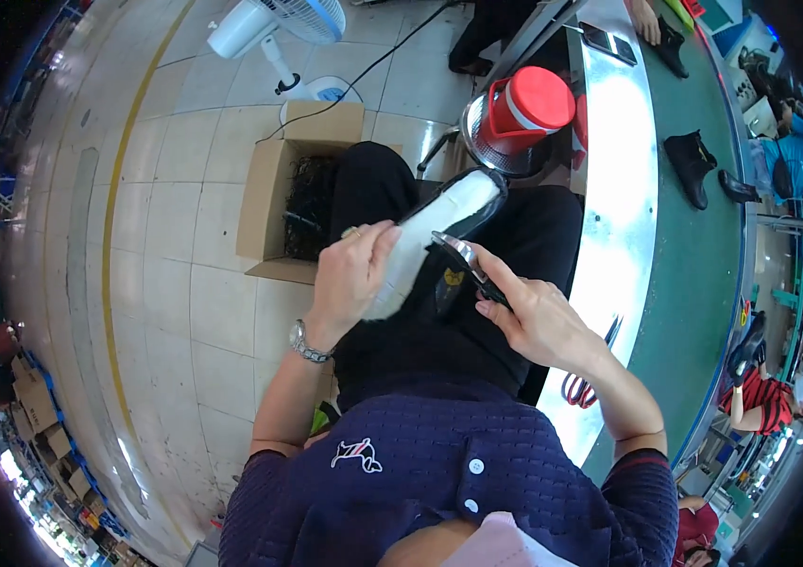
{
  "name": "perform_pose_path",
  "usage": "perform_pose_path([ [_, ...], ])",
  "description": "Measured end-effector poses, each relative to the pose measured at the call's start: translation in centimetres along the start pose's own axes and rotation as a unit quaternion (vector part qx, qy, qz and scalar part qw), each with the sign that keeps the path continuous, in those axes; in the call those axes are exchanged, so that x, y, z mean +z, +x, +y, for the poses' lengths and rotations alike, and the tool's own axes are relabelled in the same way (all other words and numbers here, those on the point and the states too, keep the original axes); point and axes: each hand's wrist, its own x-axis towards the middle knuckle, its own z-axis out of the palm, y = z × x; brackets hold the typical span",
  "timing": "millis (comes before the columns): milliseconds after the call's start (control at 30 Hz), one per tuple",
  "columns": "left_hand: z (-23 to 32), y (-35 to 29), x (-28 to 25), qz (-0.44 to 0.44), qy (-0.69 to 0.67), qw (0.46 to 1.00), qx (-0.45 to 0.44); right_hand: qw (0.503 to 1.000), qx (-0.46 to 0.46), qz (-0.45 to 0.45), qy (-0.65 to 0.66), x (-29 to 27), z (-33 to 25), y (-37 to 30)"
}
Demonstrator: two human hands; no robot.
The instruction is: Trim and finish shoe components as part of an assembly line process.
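My left hand (352,274) grips a shoe (439,214) over my lap, fingers laid across its near part. The shoe lies bottom up, its white underside showing, with black material around the edge at the far end. My right hand (543,317) is closed round a pair of pliers (461,253) with metal jaws and dark handles. The jaws' tips meet or nearly meet the right edge of the shoe's underside; whether they grip anything there is too small to tell. The palm side of my left hand is hidden.
Left of my legs stands an open cardboard box (260,213) with black material inside. A red jug (524,104) sits on a metal stool ahead. At right, a steel ledge (621,180) holds red-handled scissors (581,389) and borders a green conveyor (694,246) carrying black boots (691,165). A fan (274,38) stands ahead.
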Motion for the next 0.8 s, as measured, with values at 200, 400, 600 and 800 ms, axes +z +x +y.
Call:
perform_pose_path([
  [200,1.0,-3.1,1.6,-0.066,-0.057,0.996,-0.024,0.990,-0.005,-0.089,-0.113,-1.7,-1.8,0.2],
  [400,2.4,-4.2,3.1,-0.034,0.134,0.983,0.119,0.950,-0.044,-0.133,-0.281,-1.9,-2.4,0.8],
  [600,1.9,-3.8,2.6,-0.205,-0.373,0.874,-0.233,0.984,0.012,-0.124,-0.131,-1.3,-0.1,0.1],
  [800,0.8,-0.8,6.0,-0.239,-0.698,0.596,-0.317,0.990,-0.014,-0.055,-0.133,0.8,2.1,-1.6],
])
